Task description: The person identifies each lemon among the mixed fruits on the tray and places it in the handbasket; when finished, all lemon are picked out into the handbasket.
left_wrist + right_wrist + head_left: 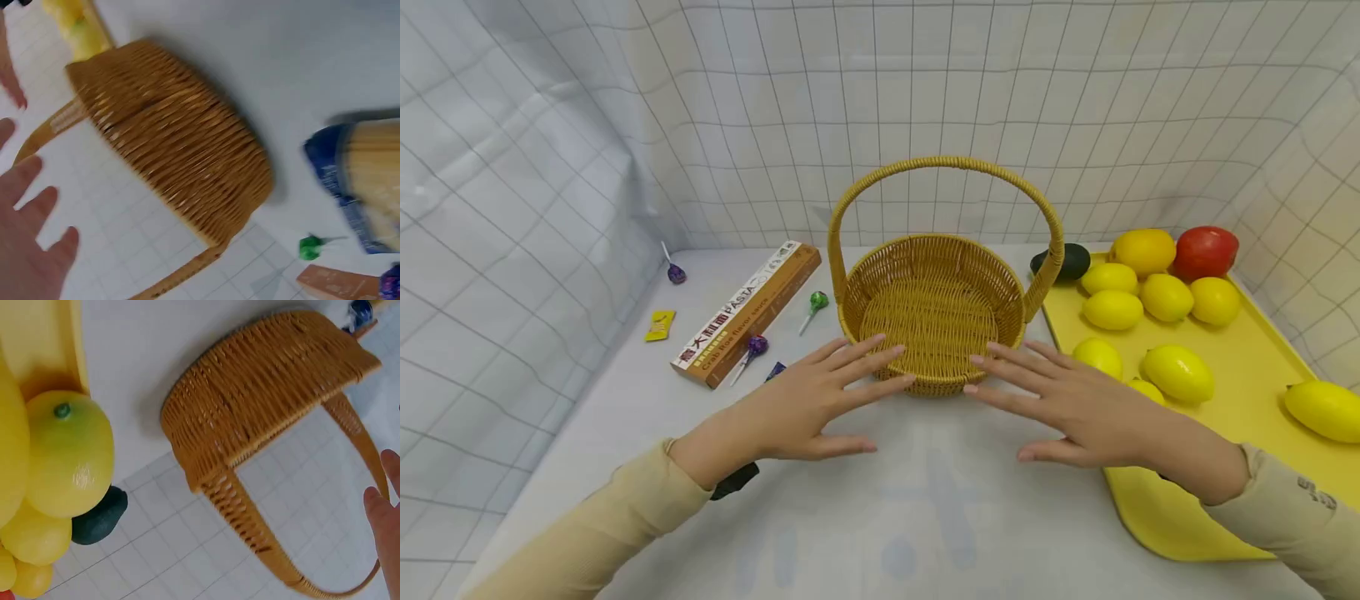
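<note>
A round, golden-brown wicker basket [928, 312] with a tall arched handle stands upright at the centre of a white table [940, 517], its woven floor showing. The left hand [820, 400] and right hand [1071, 404] reach in from either side, backs up, fingers straight and spread, released, fingertips over the near rim; contact cannot be told. The left wrist view reveals a blue-ended packet of pale spaghetti [375, 175], mostly hidden behind the left hand in the head view.
</note>
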Demonstrator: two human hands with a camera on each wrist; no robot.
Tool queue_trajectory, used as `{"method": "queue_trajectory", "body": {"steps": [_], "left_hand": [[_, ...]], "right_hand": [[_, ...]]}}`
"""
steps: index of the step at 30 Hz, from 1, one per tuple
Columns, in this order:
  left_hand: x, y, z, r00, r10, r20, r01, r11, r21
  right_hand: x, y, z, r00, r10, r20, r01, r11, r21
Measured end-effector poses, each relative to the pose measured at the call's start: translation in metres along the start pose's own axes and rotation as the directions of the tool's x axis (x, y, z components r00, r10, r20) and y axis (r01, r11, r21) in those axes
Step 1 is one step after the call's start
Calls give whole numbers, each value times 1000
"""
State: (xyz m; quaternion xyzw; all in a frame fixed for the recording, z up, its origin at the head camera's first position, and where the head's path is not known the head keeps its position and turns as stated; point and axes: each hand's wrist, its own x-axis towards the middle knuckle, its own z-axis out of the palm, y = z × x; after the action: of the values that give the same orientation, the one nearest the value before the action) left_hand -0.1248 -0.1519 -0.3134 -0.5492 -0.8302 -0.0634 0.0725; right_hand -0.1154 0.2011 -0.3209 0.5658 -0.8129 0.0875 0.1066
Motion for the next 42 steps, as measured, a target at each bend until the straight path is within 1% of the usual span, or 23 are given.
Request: {"method": "queue_trajectory", "body": {"steps": [2, 4, 5, 7, 8, 10, 12, 14, 16, 17, 19, 21, 23, 25, 28, 31, 33, 34, 36, 38, 39, 40, 42], "left_hand": [[4, -5, -3, 997, -66, -32, 65, 997, -35], [7, -8, -5, 985, -163, -61, 157, 983, -95], [8, -9, -4, 972, -225, -73, 211, 965, -153], [8, -9, 0, 932, -349, -99, 310, 907, -284], [8, -7, 4, 908, -405, -109, 347, 871, -349], [8, -1, 17, 856, -500, -131, 391, 791, -470], [9, 6, 33, 814, -561, -152, 406, 735, -543], [11, 12, 51, 779, -600, -181, 409, 705, -579], [13, 16, 66, 748, -624, -226, 405, 698, -590], [15, 17, 72, 733, -630, -258, 396, 703, -591], [17, 18, 81, 698, -639, -322, 381, 713, -588], [20, 17, 85, 670, -636, -382, 373, 734, -567], [21, 15, 88, 648, -627, -432, 368, 755, -543], [23, 13, 88, 630, -618, -470, 363, 770, -525], [25, 9, 88, 616, -595, -516, 345, 793, -502], [25, 8, 88, 610, -568, -553, 331, 817, -473], [25, 8, 89, 608, -545, -578, 322, 834, -448], [25, 8, 89, 606, -533, -591, 316, 843, -436], [26, 8, 91, 600, -525, -604, 305, 848, -434], [27, 7, 93, 591, -521, -615, 292, 850, -439], [27, 7, 94, 587, -521, -620, 286, 850, -444], [27, 6, 95, 584, -520, -624, 283, 850, -444], [27, 6, 97, 572, -520, -635, 276, 850, -449]], "right_hand": [[-9, 5, -9, 994, 58, -96, -57, 998, 10], [-25, 10, -16, 969, 152, -192, -149, 988, 30], [-34, 11, -19, 948, 216, -233, -208, 976, 55], [-55, 14, -21, 885, 351, -304, -327, 936, 129], [-66, 14, -21, 846, 426, -319, -392, 904, 168], [-88, 15, -18, 756, 574, -314, -507, 818, 273], [-106, 16, -12, 671, 691, -269, -587, 716, 378], [-122, 17, -3, 604, 774, -188, -640, 612, 464], [-134, 17, 6, 564, 820, -99, -668, 524, 528], [-139, 17, 11, 558, 828, -59, -679, 496, 542], [-146, 16, 19, 563, 826, -4, -685, 470, 556], [-149, 16, 24, 579, 815, 34, -682, 461, 568], [-150, 16, 28, 591, 804, 70, -682, 451, 576], [-149, 16, 29, 597, 793, 124, -687, 425, 589], [-146, 18, 27, 598, 770, 221, -700, 368, 612], [-139, 17, 26, 593, 750, 292, -714, 323, 622], [-133, 15, 26, 581, 755, 304, -726, 311, 614], [-130, 14, 26, 575, 761, 301, -732, 314, 604], [-125, 12, 25, 561, 771, 300, -748, 317, 584], [-123, 10, 24, 559, 772, 303, -755, 323, 571], [-121, 9, 22, 565, 766, 306, -753, 327, 571], [-119, 8, 20, 582, 753, 305, -741, 338, 580], [-112, 5, 13, 631, 715, 301, -701, 359, 616]]}}
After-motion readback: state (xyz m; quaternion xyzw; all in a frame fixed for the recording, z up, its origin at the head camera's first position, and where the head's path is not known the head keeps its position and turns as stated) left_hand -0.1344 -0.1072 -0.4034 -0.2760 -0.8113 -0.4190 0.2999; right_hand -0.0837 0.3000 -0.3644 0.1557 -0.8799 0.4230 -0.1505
